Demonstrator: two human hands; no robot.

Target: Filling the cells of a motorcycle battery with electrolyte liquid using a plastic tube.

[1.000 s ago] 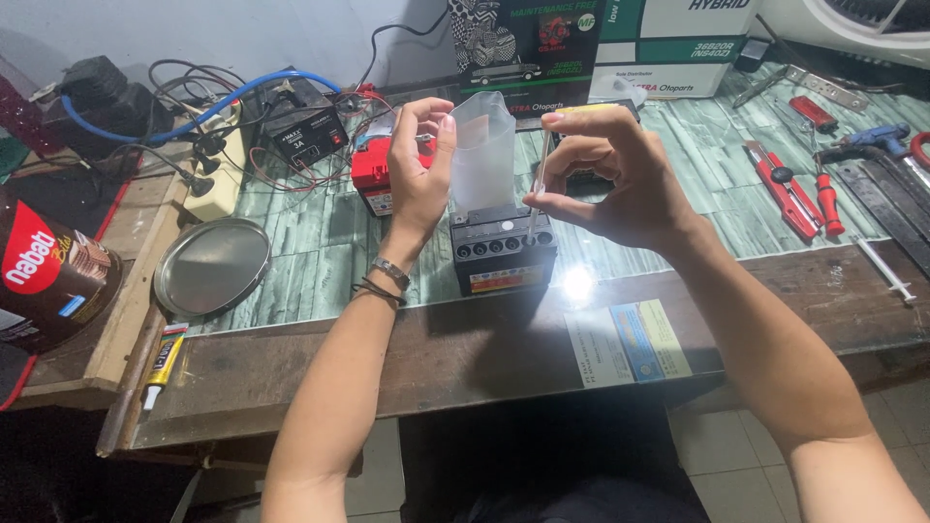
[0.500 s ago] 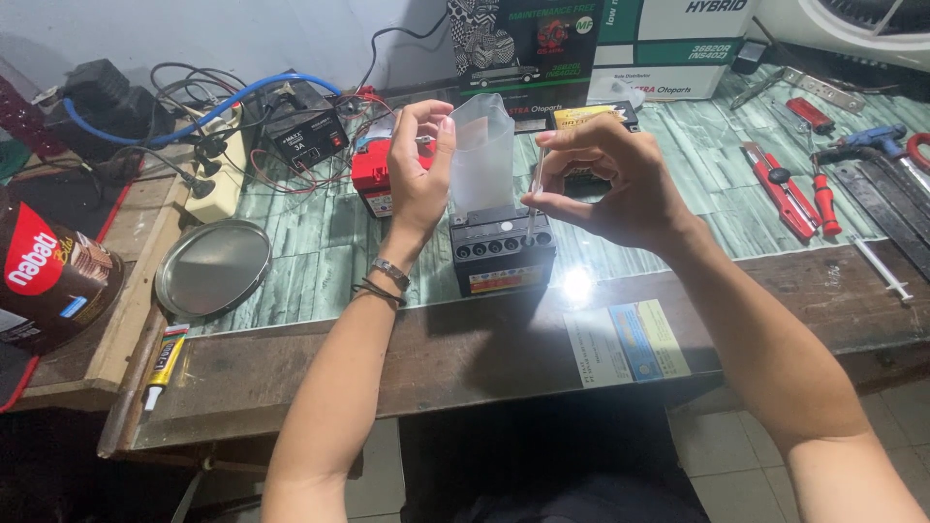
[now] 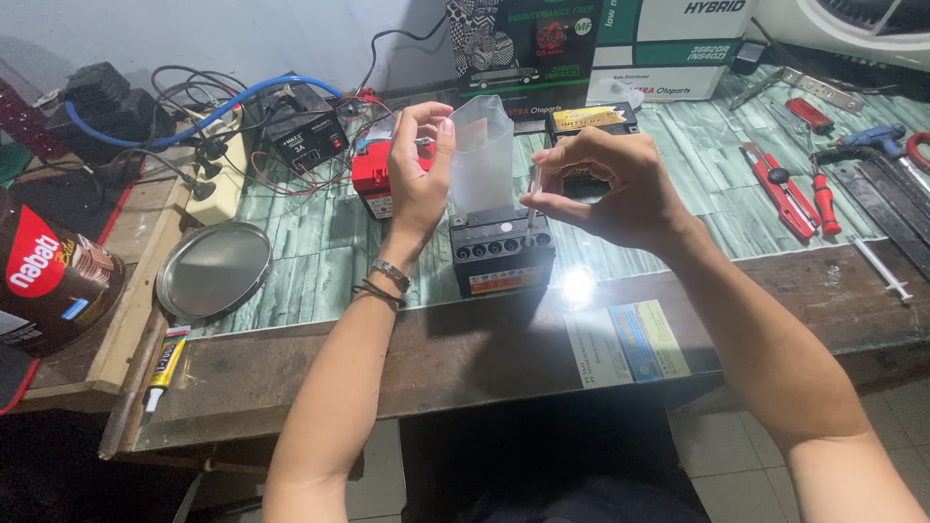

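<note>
My left hand (image 3: 418,160) grips the translucent pack (image 3: 481,155) standing upright on the black battery (image 3: 502,250) near the tabletop's (image 3: 320,261) front edge. My right hand (image 3: 605,189) pinches something small just beside the pack.

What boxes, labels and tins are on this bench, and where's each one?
Black patterned box: back, centre.
White and green box: back, right of it.
Brown and red round tin: far left.
Red, yellow and white label: front of black battery.
Blue and yellow leaflet: front edge.
</note>
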